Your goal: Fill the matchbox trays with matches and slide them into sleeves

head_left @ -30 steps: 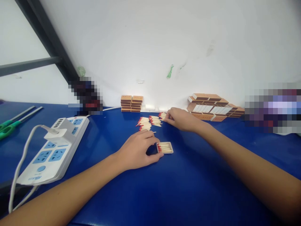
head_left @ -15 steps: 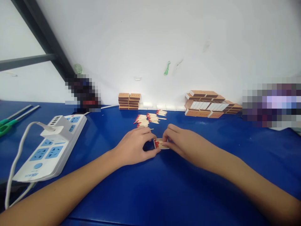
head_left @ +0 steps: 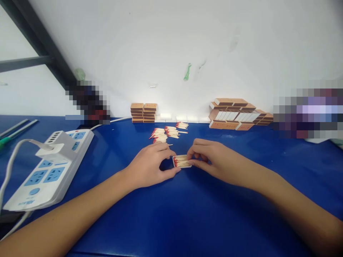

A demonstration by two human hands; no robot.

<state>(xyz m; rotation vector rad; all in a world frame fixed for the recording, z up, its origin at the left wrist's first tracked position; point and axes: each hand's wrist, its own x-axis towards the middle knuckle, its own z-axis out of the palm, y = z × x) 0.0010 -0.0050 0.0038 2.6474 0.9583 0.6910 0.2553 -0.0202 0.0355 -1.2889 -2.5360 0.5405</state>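
A small white matchbox tray (head_left: 173,162) lies on the blue table, filled with red-headed matches (head_left: 182,162) whose heads point left. My left hand (head_left: 150,163) is curved around the tray's left end, thumb at the near edge and fingertips at the far edge. My right hand (head_left: 210,154) has its thumb and index finger closed at the tray's right end, touching the match ends there. Whether it grips the tray or the matches is hidden. Just beyond my left hand lie loose piles of matches (head_left: 159,134).
Matchboxes are stacked at the wall on the left (head_left: 144,113) and the right (head_left: 230,125), with white trays (head_left: 187,119) between. A white power strip (head_left: 57,176) with a plugged-in adapter and cable lies left, beyond my left forearm. A green-handled tool (head_left: 18,134) sits at the far left.
My view has shifted slightly. The right thumb and fingers have moved slightly toward the tray's right end, so more of the matches shows. The left hand stays at the tray's left end.
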